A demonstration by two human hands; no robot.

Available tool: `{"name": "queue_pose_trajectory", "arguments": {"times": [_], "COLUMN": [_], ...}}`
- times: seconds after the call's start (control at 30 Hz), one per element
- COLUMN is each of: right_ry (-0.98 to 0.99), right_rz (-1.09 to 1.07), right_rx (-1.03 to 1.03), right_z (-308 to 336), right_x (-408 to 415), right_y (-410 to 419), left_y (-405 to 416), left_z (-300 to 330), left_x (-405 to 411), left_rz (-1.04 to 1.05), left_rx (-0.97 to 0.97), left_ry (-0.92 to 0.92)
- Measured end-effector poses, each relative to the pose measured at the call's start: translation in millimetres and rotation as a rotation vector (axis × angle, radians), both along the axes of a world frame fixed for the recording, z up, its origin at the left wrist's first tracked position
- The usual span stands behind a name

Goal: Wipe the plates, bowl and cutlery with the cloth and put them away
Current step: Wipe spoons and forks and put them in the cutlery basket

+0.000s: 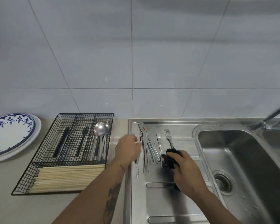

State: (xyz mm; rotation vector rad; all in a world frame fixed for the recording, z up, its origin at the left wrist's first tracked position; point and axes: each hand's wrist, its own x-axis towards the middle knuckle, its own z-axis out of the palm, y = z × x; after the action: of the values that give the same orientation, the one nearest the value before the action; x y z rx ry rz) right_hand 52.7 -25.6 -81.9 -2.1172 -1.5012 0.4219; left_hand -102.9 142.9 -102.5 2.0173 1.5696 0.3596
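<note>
Several steel knives, spoons and forks (148, 147) lie side by side on the sink's drainboard (168, 191). My left hand (128, 148) grips the handle of the leftmost piece (140, 141) at the drainboard's left edge. My right hand (187, 173) holds a bunched black cloth (169, 158) against the handle of a fork (168, 136). A black wire cutlery tray (39, 178) on the counter holds spoons (101, 131), dark-handled pieces and pale chopsticks (68, 177). Stacked plates (11, 135), the top one blue-patterned, rest at the far left.
A deep steel sink basin (242, 159) with a drain (223, 181) lies to the right of the drainboard. The tap (270, 117) reaches in from the upper right. A white tiled wall (136, 54) rises behind the beige counter (6, 207).
</note>
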Motion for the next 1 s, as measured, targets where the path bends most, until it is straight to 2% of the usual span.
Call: {"name": "queue_pose_trajectory", "arguments": {"times": [0.13, 0.3, 0.73, 1.0], "right_ry": [0.038, 0.063, 0.101, 0.097], "right_rz": [0.02, -0.001, 0.03, 0.048], "right_rx": [-0.002, -0.012, 0.023, 0.013], "right_z": [-7.5, -19.3, -6.7, 4.8], "right_x": [8.2, 15.2, 2.2, -12.3], "right_y": [-13.0, -21.0, -22.8, -46.4], "left_y": [-10.5, -14.1, -27.2, -52.6], "left_z": [-15.2, -11.7, 16.3, 22.5], "left_x": [12.2, 15.5, -9.1, -21.1], "left_rz": [-0.03, 0.002, 0.101, 0.266], "left_rx": [0.108, 0.072, -0.018, -0.256], "left_ry": [0.2, 0.235, 0.181, -0.015]}}
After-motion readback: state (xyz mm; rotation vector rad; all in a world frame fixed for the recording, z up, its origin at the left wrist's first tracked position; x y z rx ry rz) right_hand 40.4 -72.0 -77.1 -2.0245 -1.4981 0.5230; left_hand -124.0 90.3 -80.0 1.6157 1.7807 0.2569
